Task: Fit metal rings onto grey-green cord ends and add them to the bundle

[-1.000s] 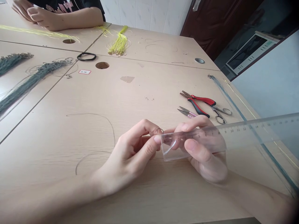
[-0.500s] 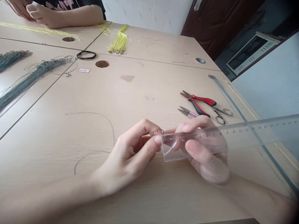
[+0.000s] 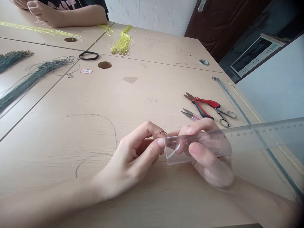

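My left hand (image 3: 135, 158) pinches a small dark hook (image 3: 163, 132) between thumb and forefinger, right at the zero end of a clear ruler (image 3: 239, 134). A thin line (image 3: 114, 126) runs from behind my left hand and curves over the table in two strands. My right hand (image 3: 209, 155) is closed on the ruler near its low numbers, the thumb on the near side and some fingers seen through the plastic. The ruler slants up slightly toward the right edge of the view.
Red-handled pliers (image 3: 207, 102), small snips (image 3: 190, 114) and scissors (image 3: 224, 117) lie beyond my right hand. Blue-grey line bundles (image 3: 30, 80) are at left, yellow ones (image 3: 122, 42) at the back. A person's forearm (image 3: 80, 17) rests on the far table.
The view has shifted very slightly. The other person's hands at the back left have moved a little; my hands, the hook and the ruler hold the same position.
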Demonstrator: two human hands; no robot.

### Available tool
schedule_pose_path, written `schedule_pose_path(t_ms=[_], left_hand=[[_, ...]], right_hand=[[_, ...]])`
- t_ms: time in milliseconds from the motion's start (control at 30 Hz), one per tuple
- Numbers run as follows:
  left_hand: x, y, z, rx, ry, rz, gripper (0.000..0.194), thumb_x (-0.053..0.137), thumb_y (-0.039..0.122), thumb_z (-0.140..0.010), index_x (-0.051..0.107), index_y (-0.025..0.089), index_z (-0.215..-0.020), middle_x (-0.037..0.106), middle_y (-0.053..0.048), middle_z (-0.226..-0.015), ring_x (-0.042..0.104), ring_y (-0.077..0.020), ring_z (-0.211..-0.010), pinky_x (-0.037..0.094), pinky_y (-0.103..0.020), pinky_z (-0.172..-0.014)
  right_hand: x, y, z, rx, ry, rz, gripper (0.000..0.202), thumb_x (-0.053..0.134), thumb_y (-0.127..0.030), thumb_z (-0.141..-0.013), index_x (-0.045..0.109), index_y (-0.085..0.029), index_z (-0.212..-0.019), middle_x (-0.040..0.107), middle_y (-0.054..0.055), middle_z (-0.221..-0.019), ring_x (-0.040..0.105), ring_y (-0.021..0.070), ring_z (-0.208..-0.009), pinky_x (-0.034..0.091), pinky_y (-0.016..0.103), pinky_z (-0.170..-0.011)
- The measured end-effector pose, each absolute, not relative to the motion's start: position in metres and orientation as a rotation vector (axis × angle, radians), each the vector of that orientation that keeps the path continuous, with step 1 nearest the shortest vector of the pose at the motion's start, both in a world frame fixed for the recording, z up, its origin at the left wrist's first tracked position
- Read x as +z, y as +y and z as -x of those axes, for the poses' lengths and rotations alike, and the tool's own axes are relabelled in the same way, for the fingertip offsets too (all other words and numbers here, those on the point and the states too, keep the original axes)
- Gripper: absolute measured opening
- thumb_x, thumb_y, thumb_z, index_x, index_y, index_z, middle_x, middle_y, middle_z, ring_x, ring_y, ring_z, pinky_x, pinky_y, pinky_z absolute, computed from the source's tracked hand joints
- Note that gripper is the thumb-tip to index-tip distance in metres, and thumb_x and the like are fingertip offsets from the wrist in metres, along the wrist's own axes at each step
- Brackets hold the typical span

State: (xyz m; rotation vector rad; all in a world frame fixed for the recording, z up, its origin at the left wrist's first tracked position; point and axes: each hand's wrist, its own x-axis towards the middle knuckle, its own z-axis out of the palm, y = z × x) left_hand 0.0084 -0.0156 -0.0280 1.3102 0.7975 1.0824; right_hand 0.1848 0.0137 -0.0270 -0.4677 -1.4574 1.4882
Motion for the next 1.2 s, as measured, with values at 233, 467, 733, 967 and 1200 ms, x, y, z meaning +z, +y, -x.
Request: schedule_pose_path(t_ms=[233, 467, 733, 967, 1200], left_hand=[[-0.0291, -0.0154, -0.0092, 1.091, 0.813, -1.316, 0.015, 0.042, 0.029, -0.097, 0.044, 0.021, -0.084, 0.036, 0.005, -0.065, 0.032, -0.0063, -0.051, 0.026, -0.02, -0.044], [-0.027, -0.0159, -0.0093, 1.084, 0.821, -1.308, 0.015, 0.043, 0.029, -0.096, 0.044, 0.021, -0.083, 0.035, 0.005, -0.065, 0.032, -0.0067, -0.051, 0.026, -0.021, -0.044], [-0.0272, -0.0157, -0.0087, 1.088, 0.826, -1.322, 0.016, 0.042, 0.029, -0.097, 0.044, 0.021, -0.083, 0.037, 0.005, -0.066, 0.034, -0.0064, -0.051, 0.027, -0.021, -0.044], [-0.0275, -0.0161, -0.0089, 1.091, 0.804, -1.324, 0.016, 0.042, 0.029, -0.097, 0.044, 0.022, -0.083, 0.034, 0.005, -0.065, 0.033, -0.0066, -0.052, 0.027, -0.02, -0.045], [-0.0277, -0.0156, -0.0089, 1.081, 0.794, -1.322, 0.016, 0.041, 0.029, -0.097, 0.044, 0.022, -0.083, 0.035, 0.005, -0.066, 0.032, -0.0067, -0.053, 0.026, -0.02, -0.046]], right_hand=[[-0.0271, 0.0127, -0.1855, 1.47, -1.465, 0.472, 0.018, 0.053, -0.015, -0.09, 0.058, -0.026, -0.103, 0.063, 0.001, -0.078, 0.063, 0.0178, -0.078, 0.053, 0.038, -0.073], [-0.0267, 0.0133, -0.1852, 1.452, -1.482, 0.494, 0.018, 0.053, -0.016, -0.09, 0.058, -0.027, -0.103, 0.062, 0.0, -0.076, 0.061, 0.0172, -0.074, 0.053, 0.037, -0.072], [-0.0277, 0.0128, -0.1853, 1.439, -1.493, 0.501, 0.017, 0.053, -0.017, -0.09, 0.057, -0.027, -0.103, 0.061, 0.0, -0.075, 0.061, 0.0177, -0.073, 0.053, 0.038, -0.072], [-0.0277, 0.0121, -0.1855, 1.445, -1.485, 0.489, 0.017, 0.054, -0.016, -0.09, 0.059, -0.025, -0.105, 0.062, 0.001, -0.075, 0.062, 0.0176, -0.075, 0.054, 0.038, -0.073], [-0.0282, 0.0125, -0.1861, 1.427, -1.497, 0.518, 0.019, 0.054, -0.018, -0.09, 0.059, -0.028, -0.106, 0.062, 0.0, -0.075, 0.062, 0.0174, -0.074, 0.054, 0.037, -0.072]])
